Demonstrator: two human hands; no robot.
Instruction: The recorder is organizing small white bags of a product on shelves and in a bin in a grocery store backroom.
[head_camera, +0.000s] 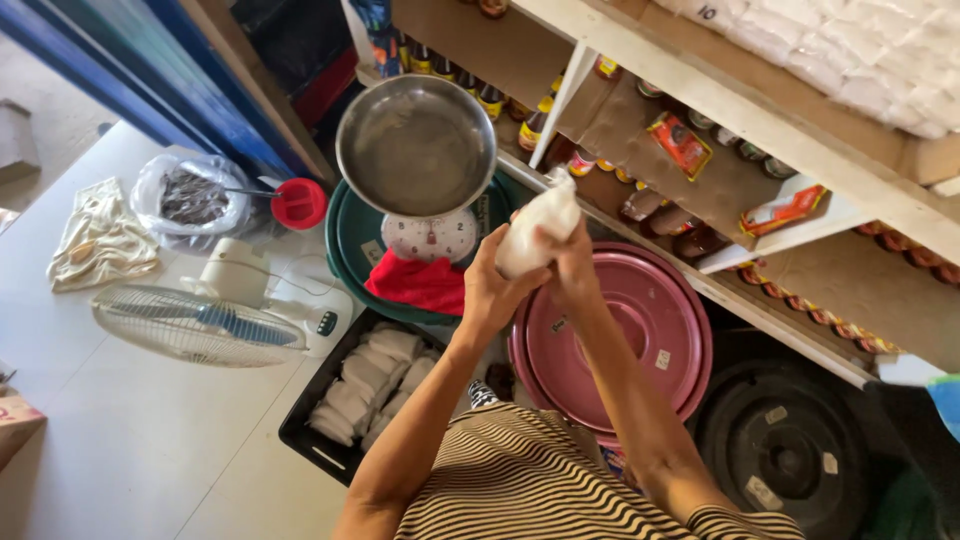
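Small white bag (535, 225), soft and full, twisted thin at the top. Up in the air, just in front of the scale (430, 237) with its round metal pan (416, 145). Left hand (490, 290) wrapped tight around the bag's bottom, wrist bent up. Right hand (575, 268) closed on its other side, fingers pinching near the twisted top. Both arms stretched forward over the pink tub (640, 340).

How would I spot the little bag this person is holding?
Start at the steel pan on the dial scale. Just right of the dial, both hands grip a small white filled plastic bag, left hand, right hand. Unlike the bags in the black crate, it's held up.
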